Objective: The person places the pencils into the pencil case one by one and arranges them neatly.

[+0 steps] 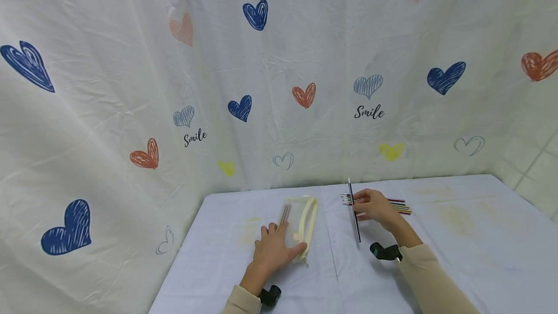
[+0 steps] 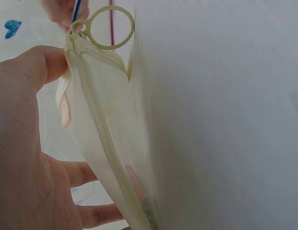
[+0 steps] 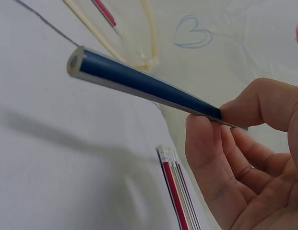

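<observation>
My left hand (image 1: 273,250) lies with spread fingers over a cream mesh zip pouch (image 1: 310,219), flat on the table. In the left wrist view, its thumb (image 2: 49,64) touches the corner by the zipper's ring pull (image 2: 110,48). A few pencils (image 1: 284,214) show through the mesh. To the right, my right hand (image 1: 376,210) pinches a blue-and-silver striped pencil (image 3: 139,79) between thumb and fingers, held above the table. Its near end is flat and unsharpened. Beneath this hand lie several more pencils (image 1: 400,205), side by side, their silvery ends to the left.
A white cloth (image 1: 462,241) covers the table, with a crease running between the pouch and the loose pencils. Behind the far edge hangs a white curtain (image 1: 279,62) printed with hearts. A dark wrist camera (image 1: 385,252) sits at my right wrist.
</observation>
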The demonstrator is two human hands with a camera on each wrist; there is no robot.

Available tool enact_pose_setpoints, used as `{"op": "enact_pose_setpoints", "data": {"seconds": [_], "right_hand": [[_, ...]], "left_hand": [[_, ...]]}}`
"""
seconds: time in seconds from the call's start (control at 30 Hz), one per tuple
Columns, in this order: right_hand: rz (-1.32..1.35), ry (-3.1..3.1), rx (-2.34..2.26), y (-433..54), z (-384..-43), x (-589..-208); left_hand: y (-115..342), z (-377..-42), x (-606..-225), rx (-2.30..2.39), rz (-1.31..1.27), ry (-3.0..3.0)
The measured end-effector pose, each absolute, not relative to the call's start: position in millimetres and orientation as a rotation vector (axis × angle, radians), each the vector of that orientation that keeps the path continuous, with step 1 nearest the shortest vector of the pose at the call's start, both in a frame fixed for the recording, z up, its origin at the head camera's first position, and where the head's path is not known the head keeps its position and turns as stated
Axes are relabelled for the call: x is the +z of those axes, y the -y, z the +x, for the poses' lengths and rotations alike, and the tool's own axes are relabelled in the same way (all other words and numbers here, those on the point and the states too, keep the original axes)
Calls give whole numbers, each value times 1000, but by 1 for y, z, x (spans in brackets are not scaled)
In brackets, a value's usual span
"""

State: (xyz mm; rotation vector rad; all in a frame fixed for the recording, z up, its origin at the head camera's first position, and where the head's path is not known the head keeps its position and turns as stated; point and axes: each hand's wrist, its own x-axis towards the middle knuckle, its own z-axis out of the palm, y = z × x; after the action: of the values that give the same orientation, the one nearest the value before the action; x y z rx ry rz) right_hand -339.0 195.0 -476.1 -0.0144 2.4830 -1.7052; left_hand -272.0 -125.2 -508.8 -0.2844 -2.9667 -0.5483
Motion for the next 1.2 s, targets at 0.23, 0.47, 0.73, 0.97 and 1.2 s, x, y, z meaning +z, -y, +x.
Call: {"op": "enact_pose_setpoints", "data": {"seconds": [0.23, 0.47, 0.73, 0.97, 1.2], "right_hand": [[-49, -2415, -1770, -182, -338, -480], [-25, -2370, -1807, -168, -338, -486], [-6, -2317, -1864, -148, -333, -488], [20, -2313, -1856, -129, -328, -490], [40, -2336, -1803, -114, -325, -495]], "left_hand": [[125, -273, -509, -549, -281, 2972], [125, -274, -510, -551, -282, 2972], [125, -273, -510, -552, -271, 2981], [124, -272, -508, -547, -255, 2983], [124, -273, -509, -559, -254, 2987]]}}
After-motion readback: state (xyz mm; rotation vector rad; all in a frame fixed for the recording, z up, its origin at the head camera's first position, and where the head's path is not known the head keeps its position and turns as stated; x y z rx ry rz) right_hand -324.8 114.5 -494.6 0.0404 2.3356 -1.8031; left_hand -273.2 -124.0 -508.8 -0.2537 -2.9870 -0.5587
